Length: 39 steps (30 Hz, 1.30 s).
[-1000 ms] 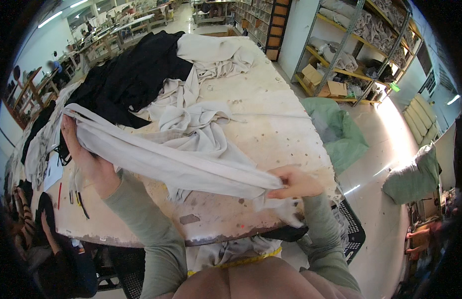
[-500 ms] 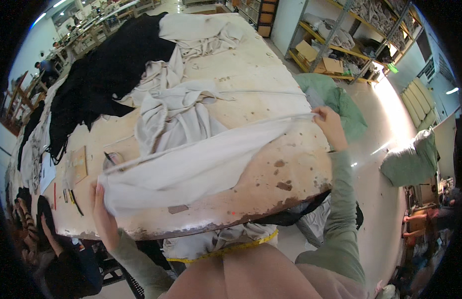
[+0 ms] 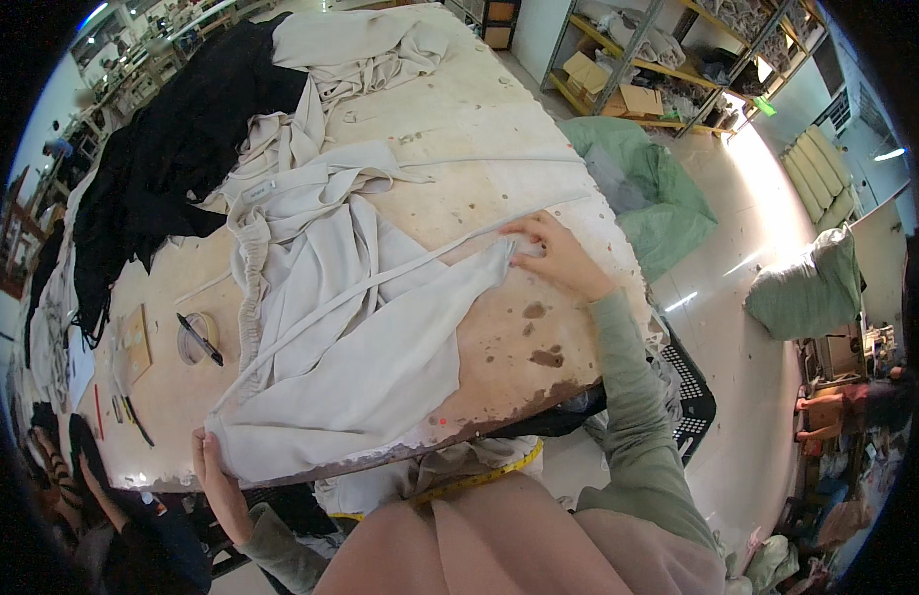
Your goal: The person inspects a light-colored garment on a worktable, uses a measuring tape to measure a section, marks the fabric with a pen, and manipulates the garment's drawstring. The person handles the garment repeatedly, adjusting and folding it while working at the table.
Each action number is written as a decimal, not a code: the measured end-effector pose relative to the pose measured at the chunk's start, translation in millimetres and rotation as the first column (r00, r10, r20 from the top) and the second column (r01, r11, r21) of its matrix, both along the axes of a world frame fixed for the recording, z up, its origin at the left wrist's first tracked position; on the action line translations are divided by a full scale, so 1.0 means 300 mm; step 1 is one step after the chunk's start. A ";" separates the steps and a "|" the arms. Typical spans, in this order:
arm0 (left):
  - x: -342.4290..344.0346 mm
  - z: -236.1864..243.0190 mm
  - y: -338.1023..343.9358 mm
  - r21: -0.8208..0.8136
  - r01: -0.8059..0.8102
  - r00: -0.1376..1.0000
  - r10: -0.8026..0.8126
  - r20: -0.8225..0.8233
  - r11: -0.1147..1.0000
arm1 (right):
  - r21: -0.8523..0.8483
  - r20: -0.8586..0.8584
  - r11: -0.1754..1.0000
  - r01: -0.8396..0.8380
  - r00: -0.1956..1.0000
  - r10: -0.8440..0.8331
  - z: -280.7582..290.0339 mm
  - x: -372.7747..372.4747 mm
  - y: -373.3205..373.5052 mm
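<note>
A light grey cloth garment [image 3: 380,372] lies across the near part of the worktable, in loose folds with a narrow strap [image 3: 365,285] running diagonally over it. My left hand [image 3: 219,476] is closed on its near left corner at the table's edge. At its right end my right hand [image 3: 558,256] pinches the cloth between thumb and fingers. A gathered, elastic-looking edge [image 3: 249,248] shows on the left side of the grey cloth. Beyond it, more grey cloth [image 3: 365,59] lies crumpled on the table.
Black cloth [image 3: 172,139] covers the table's far left. A tape roll [image 3: 194,342] with a black pen [image 3: 201,340], a small tan board [image 3: 134,342] and thread snips [image 3: 134,416] lie at left. A green sack [image 3: 643,193] stands beyond the right edge. Another person's hand [image 3: 92,466] is at lower left.
My right hand has moved left, bringing its end of the cloth inward. The stretched cloth has slackened and settled onto the table. My left hand has come down to the near edge.
</note>
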<state>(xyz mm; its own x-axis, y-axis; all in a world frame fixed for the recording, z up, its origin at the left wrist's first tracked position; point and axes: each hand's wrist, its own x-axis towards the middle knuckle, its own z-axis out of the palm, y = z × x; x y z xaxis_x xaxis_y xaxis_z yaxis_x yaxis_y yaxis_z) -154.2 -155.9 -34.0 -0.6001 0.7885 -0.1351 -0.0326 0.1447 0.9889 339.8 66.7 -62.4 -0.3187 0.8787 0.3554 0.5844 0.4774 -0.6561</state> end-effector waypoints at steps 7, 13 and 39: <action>-0.035 -0.025 -0.011 -0.055 -0.062 0.998 0.063 0.016 0.997 | -0.318 -0.326 0.936 0.149 0.910 -0.255 -0.004 -0.026 0.015; -0.015 -0.045 -0.037 -0.027 -0.101 0.995 0.101 -0.013 0.994 | -0.064 -0.032 0.991 0.120 0.992 -0.122 -0.010 -0.056 -0.011; 0.117 -0.050 0.985 -0.258 0.435 0.409 -0.444 -0.797 0.863 | 0.184 0.106 0.938 0.293 0.943 -0.315 -0.113 -0.470 0.359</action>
<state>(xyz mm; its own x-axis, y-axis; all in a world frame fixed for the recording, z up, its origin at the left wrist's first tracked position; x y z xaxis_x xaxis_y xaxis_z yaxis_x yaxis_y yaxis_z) -119.3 139.6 -48.9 -0.0111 0.9795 0.2011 0.8431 -0.0990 0.5286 198.6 174.3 -96.3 -0.0993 0.8742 0.4754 0.7941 0.3575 -0.4916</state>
